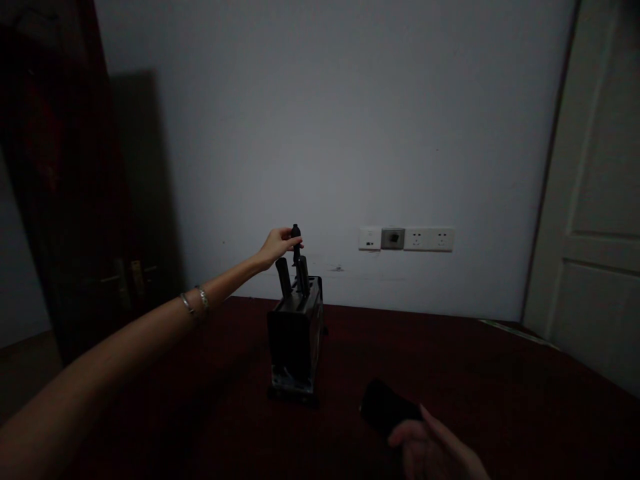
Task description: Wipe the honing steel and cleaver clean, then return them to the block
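Observation:
A dark knife block stands upright on the dark red table, with several black handles sticking up from its slotted top. My left hand, stretched far forward, closes on a black-handled kitchen tool above the block; the tool's lower part is hidden among the other handles. Low on the right, my right hand is closed around a dark, blocky object. That object is too dim to name, and it is apart from the block.
The dark red tabletop runs back to a grey wall. Sockets and switches sit on the wall. A dark red door is at the left, a pale door at the right. A thin strip lies near the table's far right edge.

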### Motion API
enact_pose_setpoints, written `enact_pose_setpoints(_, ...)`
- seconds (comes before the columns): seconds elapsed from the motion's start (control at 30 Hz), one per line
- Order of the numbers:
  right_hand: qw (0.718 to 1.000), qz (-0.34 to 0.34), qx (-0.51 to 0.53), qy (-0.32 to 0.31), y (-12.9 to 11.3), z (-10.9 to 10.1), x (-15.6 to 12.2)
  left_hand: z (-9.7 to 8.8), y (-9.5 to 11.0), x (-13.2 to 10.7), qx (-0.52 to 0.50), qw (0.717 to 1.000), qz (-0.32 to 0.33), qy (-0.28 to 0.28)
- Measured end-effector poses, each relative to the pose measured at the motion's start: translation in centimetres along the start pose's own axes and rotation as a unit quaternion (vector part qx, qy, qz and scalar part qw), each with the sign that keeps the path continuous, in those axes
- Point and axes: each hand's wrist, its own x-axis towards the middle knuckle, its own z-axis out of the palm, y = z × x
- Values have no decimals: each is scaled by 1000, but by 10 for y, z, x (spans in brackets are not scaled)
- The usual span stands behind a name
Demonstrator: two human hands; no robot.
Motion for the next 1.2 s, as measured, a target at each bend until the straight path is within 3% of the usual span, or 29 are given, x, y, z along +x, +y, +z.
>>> enact_pose_setpoints(1.2,1000,-3,-14,-15,-2,3,0,-12,-8,-2,142,986,-10,-84)
